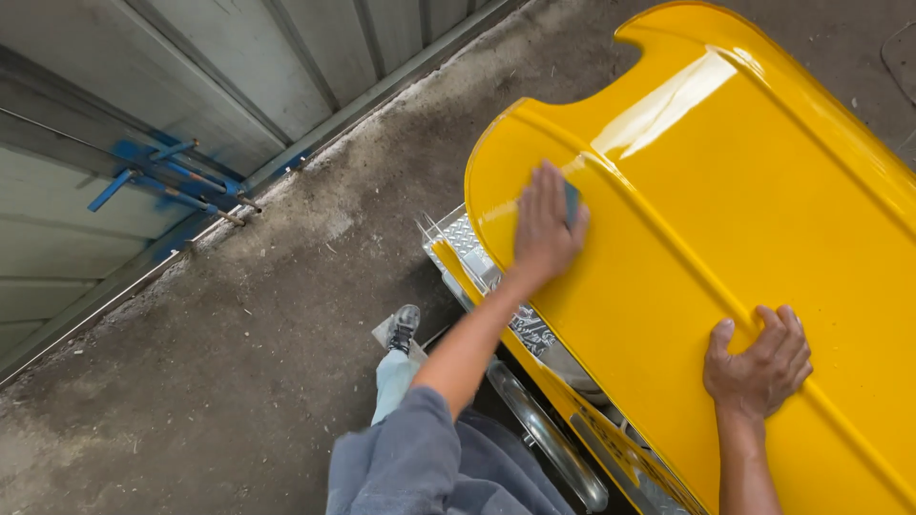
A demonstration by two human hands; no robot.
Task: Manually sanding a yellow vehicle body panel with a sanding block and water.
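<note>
The left hand [544, 229] presses a blue pad [572, 202] flat against the glossy yellow panel [725, 191]. The right hand [759, 362] rests spread on it, empty.

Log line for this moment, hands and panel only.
left hand: flat on blue pad, pressed to yellow panel | right hand: palm down on panel, holding nothing | floor: concrete

Below you lies a stained, dusty concrete floor [239, 362]. Along its far edge you see a grey corrugated metal wall [219, 57] on a metal base rail [315, 129]. Blue-painted rods [162, 176] lean against that wall, with blue smears behind them. Near your shoe you see a ribbed metal step plate [465, 240] and a chrome tube [549, 439].
</note>
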